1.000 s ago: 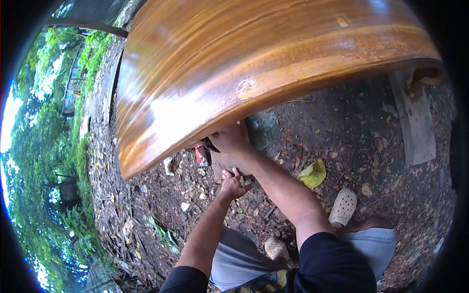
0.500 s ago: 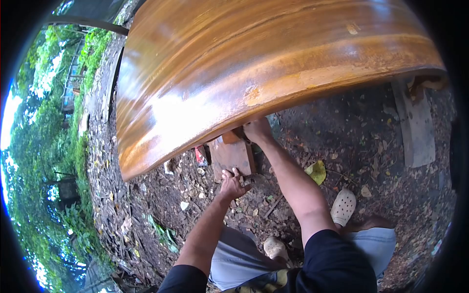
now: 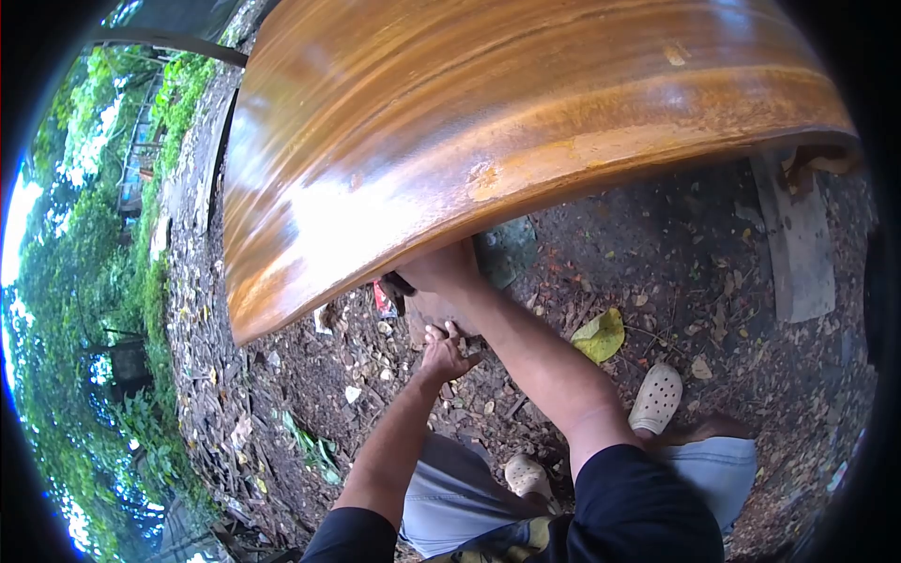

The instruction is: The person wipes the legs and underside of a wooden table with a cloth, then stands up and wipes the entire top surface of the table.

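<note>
Below, both hands (image 3: 445, 353) at wooden block (image 3: 416, 326)

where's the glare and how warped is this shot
Head view: white glare on the glossy board left of centre; fisheye bows its edge and blacks out the corners; sky at far left blown out; right hand in the board's shade, left hand evenly lit and sharp.

Outdoors, daylight. Dirt ground (image 3: 657, 244) strewn with dry leaves, twigs. Grey plank (image 3: 798, 253) lying at right. Yellow leaf (image 3: 601, 335) on ground. Dense green trees (image 3: 84, 281) at left, bright sky (image 3: 14, 235) beyond.
</note>
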### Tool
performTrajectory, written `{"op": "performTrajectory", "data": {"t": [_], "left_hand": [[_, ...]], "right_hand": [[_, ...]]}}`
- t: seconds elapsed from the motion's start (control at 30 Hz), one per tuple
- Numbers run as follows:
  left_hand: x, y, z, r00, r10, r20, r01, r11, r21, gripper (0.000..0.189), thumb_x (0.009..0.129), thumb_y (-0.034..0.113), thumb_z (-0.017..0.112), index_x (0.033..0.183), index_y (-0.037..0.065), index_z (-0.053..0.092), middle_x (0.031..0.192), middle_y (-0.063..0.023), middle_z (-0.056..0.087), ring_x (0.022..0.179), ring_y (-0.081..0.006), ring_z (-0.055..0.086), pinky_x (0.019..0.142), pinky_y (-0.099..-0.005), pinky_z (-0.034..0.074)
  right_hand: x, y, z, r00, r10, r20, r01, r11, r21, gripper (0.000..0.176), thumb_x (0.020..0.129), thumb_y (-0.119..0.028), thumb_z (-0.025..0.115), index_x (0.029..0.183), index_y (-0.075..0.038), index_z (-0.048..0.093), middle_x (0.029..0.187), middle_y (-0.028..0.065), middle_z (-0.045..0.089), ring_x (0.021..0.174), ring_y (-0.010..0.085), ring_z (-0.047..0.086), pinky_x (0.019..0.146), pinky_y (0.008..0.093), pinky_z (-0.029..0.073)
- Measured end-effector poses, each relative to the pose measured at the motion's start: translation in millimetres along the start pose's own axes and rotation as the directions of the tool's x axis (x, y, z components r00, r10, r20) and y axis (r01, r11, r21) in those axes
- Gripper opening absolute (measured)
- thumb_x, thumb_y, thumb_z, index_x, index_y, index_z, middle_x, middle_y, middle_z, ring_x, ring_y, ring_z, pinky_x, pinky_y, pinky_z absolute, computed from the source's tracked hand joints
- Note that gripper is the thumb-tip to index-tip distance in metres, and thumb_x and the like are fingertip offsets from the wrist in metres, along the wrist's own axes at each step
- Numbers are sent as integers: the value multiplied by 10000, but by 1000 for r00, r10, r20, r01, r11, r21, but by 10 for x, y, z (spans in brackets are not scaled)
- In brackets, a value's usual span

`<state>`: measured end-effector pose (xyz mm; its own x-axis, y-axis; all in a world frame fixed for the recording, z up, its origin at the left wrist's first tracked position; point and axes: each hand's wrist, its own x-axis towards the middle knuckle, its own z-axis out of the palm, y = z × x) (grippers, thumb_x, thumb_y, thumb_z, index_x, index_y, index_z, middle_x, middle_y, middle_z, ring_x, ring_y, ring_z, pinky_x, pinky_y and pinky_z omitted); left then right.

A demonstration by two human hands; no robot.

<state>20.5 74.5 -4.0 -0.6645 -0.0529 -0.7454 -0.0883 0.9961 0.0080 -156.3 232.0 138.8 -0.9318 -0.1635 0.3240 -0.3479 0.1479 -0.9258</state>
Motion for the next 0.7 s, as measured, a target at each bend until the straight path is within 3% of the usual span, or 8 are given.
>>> {"op": "performTrajectory", "data": {"t": [0.2, 0.23, 0.33, 0.37, 0.47, 0.57, 0.63, 0.7], "left_hand": [[-22, 47, -49, 1000, -20, 8, 21, 1000, -23, 1253, 754, 730, 682, 1540, -78, 135, 1472, -527, 106, 1384, -661, 197, 1155, -574, 285], [-36, 52, -56, 1000, -18, 8, 18, 999, -27, 1253, 755, 728, 682, 1539, -80, 134, 1471, -529, 104, 1385, -661, 196, 1156, -573, 284], [-54, 101, -94, 999, -47, 22, 48, 998, -31, 1247, 756, 725, 685, 1536, -84, 144, 1456, -543, 109, 1381, -665, 199, 1151, -573, 293], [-32, 102, -93, 999, -43, 13, 44, 999, -28, 1243, 757, 723, 686, 1534, -86, 150, 1450, -547, 115, 1377, -667, 203, 1148, -574, 298], [-46, 84, -60, 1000, -28, -5, 28, 999, -25, 1235, 758, 714, 695, 1529, -92, 165, 1438, -555, 130, 1366, -674, 216, 1140, -574, 312], [-70, 75, -82, 999, -18, -29, 17, 999, -31, 1211, 758, 673, 716, 1523, -96, 177, 1435, -552, 150, 1362, -669, 234, 1136, -574, 318], [-57, 76, -40, 999, -14, -45, 13, 1000, -14, 1164, 767, 604, 737, 1517, -96, 186, 1435, -543, 173, 1370, -650, 248, 1138, -579, 311], [-44, 53, -23, 999, -5, -48, 4, 999, -32, 1201, 755, 663, 726, 1521, -92, 192, 1431, -552, 157, 1359, -673, 234, 1136, -579, 315]], "right_hand": [[-253, 802, 411, 989, -78, -125, 79, 997, 9, 405, 790, -29, 669, 1189, -95, 646, 1151, 164, 667, 1126, 368, 612, 936, 444, 513], [-308, 843, 376, 996, 21, -88, -30, 995, -99, 382, 791, -28, 655, 1165, -107, 652, 1130, 142, 678, 1114, 366, 611, 939, 451, 514], [-363, 1319, 442, 993, 26, -118, -31, 999, -43, 367, 790, -13, 636, 1142, -116, 662, 1135, 136, 680, 1105, 365, 615, 932, 457, 515], [-457, 1573, 571, 985, 66, -158, -79, 994, -78, 296, 793, -66, 666, 1085, -110, 683, 1088, 140, 692, 1040, 374, 638, 891, 458, 528], [-810, 1905, 559, 884, 446, 139, -414, 886, -209, 242, 804, -168, 695, 1035, -96, 704, 1053, 162, 702, 997, 378, 659, 852, 461, 536], [-808, 1746, 314, 716, 697, 47, -657, 695, -291, 263, 864, -287, 664, 1021, -82, 717, 1029, 183, 705, 1002, 364, 668, 863, 457, 530], [-809, 1793, 215, 747, 665, 25, -635, 724, -268, 284, 869, -319, 658, 1026, -91, 719, 1029, 183, 711, 990, 360, 676, 862, 447, 533], [-715, 1775, 140, 785, 618, -29, -608, 762, -220, 260, 845, -315, 683, 1007, -116, 725, 1001, 178, 721, 969, 370, 685, 855, 456, 534]]}}
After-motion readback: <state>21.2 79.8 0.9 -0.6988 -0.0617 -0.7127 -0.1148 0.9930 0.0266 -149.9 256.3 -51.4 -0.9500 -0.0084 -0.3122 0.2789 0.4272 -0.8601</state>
